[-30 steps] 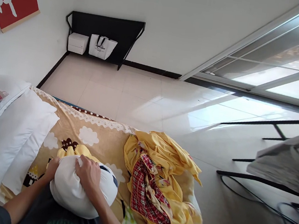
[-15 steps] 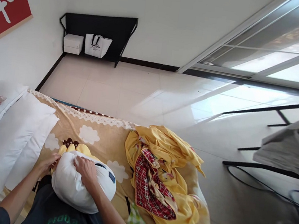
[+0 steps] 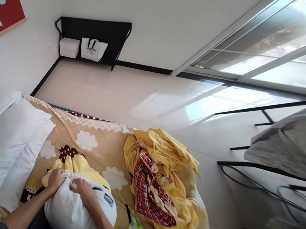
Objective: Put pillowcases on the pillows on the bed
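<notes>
Close to my body a plump white pillow point(image 3: 71, 214) rests on the bed, with a small dark tag on its right side. Yellow cloth point(image 3: 83, 166) shows along its far edge; how far it reaches beneath the pillow is hidden. My left hand point(image 3: 56, 180) is closed on the pillow's far left corner, where the white fabric meets the yellow. Just to the right, my right hand point(image 3: 84, 192) presses bent fingers into the top and grips its white fabric. Both forearms lie over or beside the pillow.
White pillows point(image 3: 6, 148) lie at the bed's left end. Crumpled yellow bedding point(image 3: 163, 145) with a red plaid part point(image 3: 150, 192) covers the right. Beyond the tan bedsheet point(image 3: 103, 134) stand a black rack point(image 3: 96, 27) and, rightward, a covered black-framed stand point(image 3: 291, 142).
My left hand has moved from the pillow's left side onto its far corner. The pillow sits nearer my body, and more of the yellow cloth shows. The view has shifted slightly.
</notes>
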`<state>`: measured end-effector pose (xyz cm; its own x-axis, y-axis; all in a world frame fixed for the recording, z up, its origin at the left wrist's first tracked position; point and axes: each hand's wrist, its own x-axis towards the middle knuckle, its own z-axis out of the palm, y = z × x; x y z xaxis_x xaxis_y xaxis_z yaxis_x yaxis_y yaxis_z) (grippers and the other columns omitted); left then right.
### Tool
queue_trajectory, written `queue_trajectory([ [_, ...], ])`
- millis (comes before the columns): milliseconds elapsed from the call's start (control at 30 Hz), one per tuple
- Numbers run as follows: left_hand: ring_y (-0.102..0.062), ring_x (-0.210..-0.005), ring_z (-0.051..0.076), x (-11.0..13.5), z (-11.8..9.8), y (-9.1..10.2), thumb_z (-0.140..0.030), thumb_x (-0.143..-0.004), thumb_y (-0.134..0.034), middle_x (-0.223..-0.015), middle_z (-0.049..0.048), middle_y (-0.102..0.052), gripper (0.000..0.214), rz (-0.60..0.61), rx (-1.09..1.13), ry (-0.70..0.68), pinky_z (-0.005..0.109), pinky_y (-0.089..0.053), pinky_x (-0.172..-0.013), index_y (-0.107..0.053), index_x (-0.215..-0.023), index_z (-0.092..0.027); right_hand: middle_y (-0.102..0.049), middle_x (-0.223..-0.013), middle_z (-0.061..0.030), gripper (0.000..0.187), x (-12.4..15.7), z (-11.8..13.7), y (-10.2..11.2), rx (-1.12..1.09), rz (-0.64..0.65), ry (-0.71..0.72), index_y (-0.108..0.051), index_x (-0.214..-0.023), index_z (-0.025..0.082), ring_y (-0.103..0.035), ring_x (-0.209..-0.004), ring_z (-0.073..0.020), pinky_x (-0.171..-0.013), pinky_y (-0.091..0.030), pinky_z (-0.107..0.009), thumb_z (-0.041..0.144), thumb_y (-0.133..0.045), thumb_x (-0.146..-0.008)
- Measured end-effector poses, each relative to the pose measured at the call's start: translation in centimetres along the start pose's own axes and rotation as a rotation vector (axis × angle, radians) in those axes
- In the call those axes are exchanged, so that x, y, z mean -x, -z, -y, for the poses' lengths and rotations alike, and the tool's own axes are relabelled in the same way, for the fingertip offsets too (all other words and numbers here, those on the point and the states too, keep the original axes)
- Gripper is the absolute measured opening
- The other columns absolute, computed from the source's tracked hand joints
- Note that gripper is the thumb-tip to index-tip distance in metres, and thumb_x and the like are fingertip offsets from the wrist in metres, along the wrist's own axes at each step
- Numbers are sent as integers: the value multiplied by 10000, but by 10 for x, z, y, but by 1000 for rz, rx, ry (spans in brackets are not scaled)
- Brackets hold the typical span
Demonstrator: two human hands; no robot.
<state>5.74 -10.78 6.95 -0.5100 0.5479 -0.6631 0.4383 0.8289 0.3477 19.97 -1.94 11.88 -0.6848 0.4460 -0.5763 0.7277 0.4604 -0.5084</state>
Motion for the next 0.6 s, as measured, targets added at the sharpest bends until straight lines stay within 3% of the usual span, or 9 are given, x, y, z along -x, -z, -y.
queue_trajectory([
  [167, -622, -874, 231, 11, -3, -14, -166, -780, -525, -863, 82, -692, 110, -132, -60, -65, 305, -350, -731, -615, -833, -200, -754, -973, -99, 232, -1, -9, -13, 17, -1, -71, -751, -969, 220, -702, -922, -240, -752, -456, -297, 258, -542, -875],
  [333, -651, -895, 238, 36, 13, -12, -163, -823, -496, -890, 85, -715, 152, -131, -122, -99, 294, -376, -745, -632, -875, -209, -749, -971, -111, 214, 4, -7, -7, 2, -57, -76, -739, -939, 216, -695, -927, -258, -758, -453, -317, 274, -538, -892],
  [467, -658, -961, 255, 52, 35, -5, -231, -901, -448, -1017, 99, -714, 218, -126, -143, -86, 312, -402, -786, -616, -1034, -195, -748, -961, -79, 221, 22, 0, -1, -10, -104, -95, -721, -926, 223, -691, -913, -236, -753, -449, -296, 299, -514, -927],
  [533, -653, -993, 263, 54, 45, -2, -266, -904, -468, -1089, 115, -694, 203, -109, -144, -71, 319, -411, -799, -616, -1018, -186, -738, -968, -69, 262, 32, 4, -1, -7, -133, -103, -712, -934, 227, -677, -928, -229, -788, -450, -304, 322, -470, -962],
  [600, -652, -1009, 261, 54, 54, -1, -281, -889, -512, -1101, 117, -688, 153, -76, -140, -57, 315, -416, -811, -620, -946, -189, -709, -1103, -81, 272, 39, 7, -2, 8, -196, -100, -716, -942, 238, -641, -1039, -243, -877, -439, -336, 340, -465, -971],
])
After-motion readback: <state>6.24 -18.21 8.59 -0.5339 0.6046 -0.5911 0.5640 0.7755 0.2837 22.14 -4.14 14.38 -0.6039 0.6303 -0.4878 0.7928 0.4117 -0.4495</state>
